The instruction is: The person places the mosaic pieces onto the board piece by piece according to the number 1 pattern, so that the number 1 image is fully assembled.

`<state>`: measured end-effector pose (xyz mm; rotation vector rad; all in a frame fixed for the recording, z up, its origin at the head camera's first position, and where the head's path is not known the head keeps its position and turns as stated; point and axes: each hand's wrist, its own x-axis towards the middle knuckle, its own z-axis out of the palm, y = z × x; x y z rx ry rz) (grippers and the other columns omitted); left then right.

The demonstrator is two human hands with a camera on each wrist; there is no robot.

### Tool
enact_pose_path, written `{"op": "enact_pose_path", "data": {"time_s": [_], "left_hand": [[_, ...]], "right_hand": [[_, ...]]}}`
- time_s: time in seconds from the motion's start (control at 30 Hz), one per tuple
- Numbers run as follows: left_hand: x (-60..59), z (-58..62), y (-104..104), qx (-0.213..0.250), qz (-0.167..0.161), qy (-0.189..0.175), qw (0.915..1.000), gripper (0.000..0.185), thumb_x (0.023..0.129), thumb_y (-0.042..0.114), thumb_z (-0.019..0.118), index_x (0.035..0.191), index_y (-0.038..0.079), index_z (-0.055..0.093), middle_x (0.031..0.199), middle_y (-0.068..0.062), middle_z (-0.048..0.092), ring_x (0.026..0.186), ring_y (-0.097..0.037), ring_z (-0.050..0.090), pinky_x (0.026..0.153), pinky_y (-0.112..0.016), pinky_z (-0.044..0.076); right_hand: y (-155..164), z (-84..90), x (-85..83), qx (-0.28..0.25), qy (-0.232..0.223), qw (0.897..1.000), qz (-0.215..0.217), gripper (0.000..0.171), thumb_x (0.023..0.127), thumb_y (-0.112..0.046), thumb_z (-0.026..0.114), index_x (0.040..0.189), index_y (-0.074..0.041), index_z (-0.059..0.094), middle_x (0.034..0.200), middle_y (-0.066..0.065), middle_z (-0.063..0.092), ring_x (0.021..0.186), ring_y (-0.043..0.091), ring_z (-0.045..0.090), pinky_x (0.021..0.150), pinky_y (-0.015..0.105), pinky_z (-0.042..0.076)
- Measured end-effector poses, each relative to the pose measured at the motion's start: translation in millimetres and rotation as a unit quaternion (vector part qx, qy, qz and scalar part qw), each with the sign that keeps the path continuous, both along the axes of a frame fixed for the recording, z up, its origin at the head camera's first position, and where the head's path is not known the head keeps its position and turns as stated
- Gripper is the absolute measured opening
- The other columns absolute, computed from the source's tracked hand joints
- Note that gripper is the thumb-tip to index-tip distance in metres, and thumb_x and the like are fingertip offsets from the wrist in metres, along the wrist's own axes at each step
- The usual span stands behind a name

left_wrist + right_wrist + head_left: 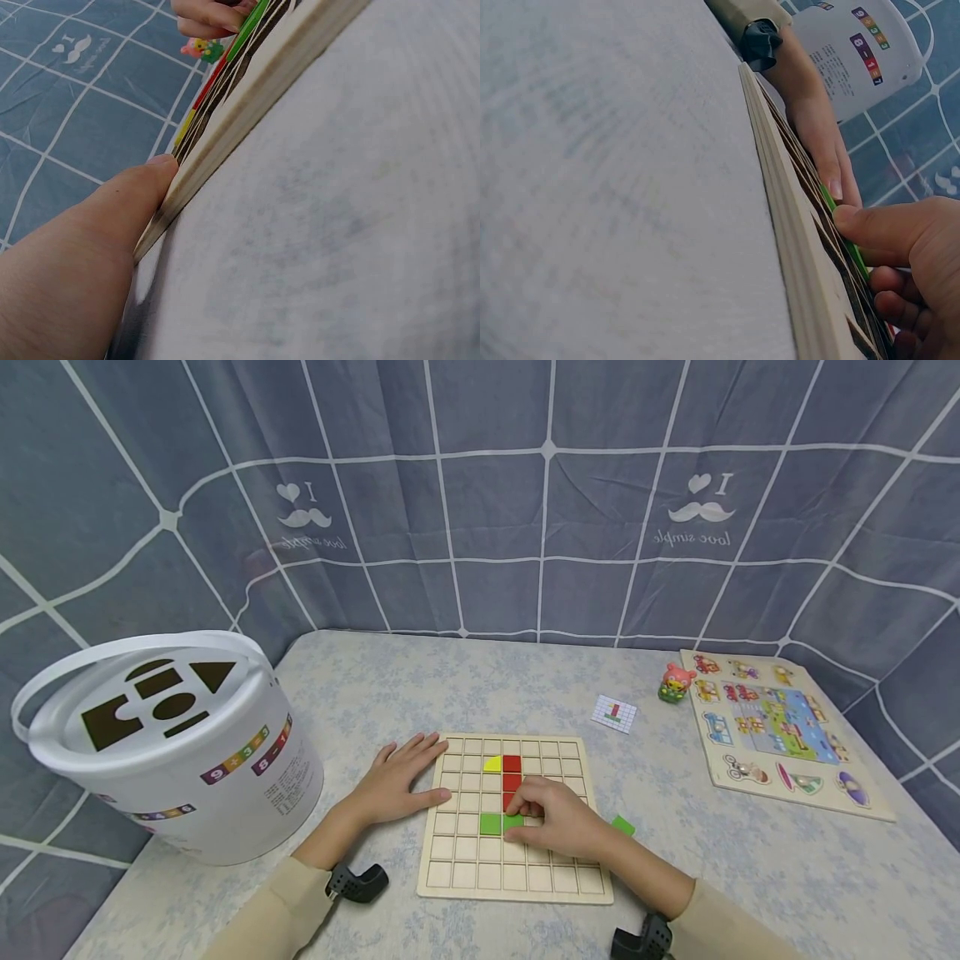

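Note:
A wooden grid board [457, 878] lies in front of me. My left hand [399, 783] rests at its left edge, fingers spread and straight, thumb on the rim. With curled fingers and thumb, my right hand [558, 818] pinches a green square tile [513, 821] at the board's middle. Directly left of that tile sits another green tile [491, 824] in a cell. Above, red tiles [512, 764] form a column, partly covered by the right hand. A yellow rounded tile [492, 765] adjoins the top red one. Past the board's right edge, a loose green tile [623, 825] is partly behind the right forearm.
A small pattern card [614, 713] lies beyond the board to the right. Farther right are a pink-and-green toy figure [676, 682] and a picture puzzle board [795, 735]. On the left stands a large white bucket [240, 793] with shaped holes in its lid.

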<state>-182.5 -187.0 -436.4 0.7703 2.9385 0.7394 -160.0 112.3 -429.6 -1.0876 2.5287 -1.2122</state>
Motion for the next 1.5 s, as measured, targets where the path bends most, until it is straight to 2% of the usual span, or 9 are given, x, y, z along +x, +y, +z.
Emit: {"op": "enact_pose_path", "data": {"time_s": [0.67, 1.07, 1.3, 1.5], "left_hand": [[-1.5, -1.8, -1.7, -0.002, 0.001, 0.000, 1.0000, 0.080, 0.089, 0.056, 0.061, 0.153, 0.015, 0.036, 0.158, -0.008, 0.029, 0.146, -0.029, 0.020, 0.112, -0.061, 0.009], [-1.0, -1.3, -2.0, -0.003, 0.002, 0.001, 1.0000, 0.080, 0.089, 0.057, 0.060, 0.153, 0.015, 0.036, 0.158, -0.008, 0.029, 0.146, -0.029, 0.020, 0.112, -0.061, 0.009], [-0.6, -0.7, -1.2, 0.001, 0.001, 0.000, 1.0000, 0.080, 0.089, 0.056, 0.060, 0.153, 0.015, 0.037, 0.158, -0.008, 0.029, 0.146, -0.029, 0.020, 0.112, -0.061, 0.009], [-0.7, -0.5, 0.1, 0.002, -0.001, -0.004, 1.0000, 0.080, 0.089, 0.056, 0.060, 0.153, 0.014, 0.036, 0.158, -0.008, 0.029, 0.146, -0.029, 0.019, 0.112, -0.061, 0.008]], "right_hand": [[0.3, 0.2, -0.3, -0.010, -0.023, 1.000, 0.005, 0.020, 0.082, -0.028, 0.080, 0.095, -0.016, 0.069, 0.087, -0.008, 0.055, 0.077, 0.008, 0.050, 0.070, 0.023, 0.047], [0.5, 0.2, -0.8, -0.023, -0.029, 0.999, 0.008, 0.021, 0.080, -0.026, 0.082, 0.094, -0.014, 0.071, 0.083, -0.006, 0.055, 0.073, 0.008, 0.049, 0.067, 0.024, 0.046], [2.6, -0.3, -0.5, -0.016, -0.018, 1.000, 0.008, 0.021, 0.082, -0.026, 0.081, 0.097, -0.017, 0.069, 0.086, -0.007, 0.056, 0.074, 0.008, 0.050, 0.067, 0.024, 0.047], [9.5, 0.5, 0.2, -0.033, -0.018, 0.999, 0.011, 0.022, 0.083, -0.024, 0.081, 0.099, -0.016, 0.069, 0.087, -0.005, 0.059, 0.076, 0.011, 0.052, 0.066, 0.024, 0.047]]}}
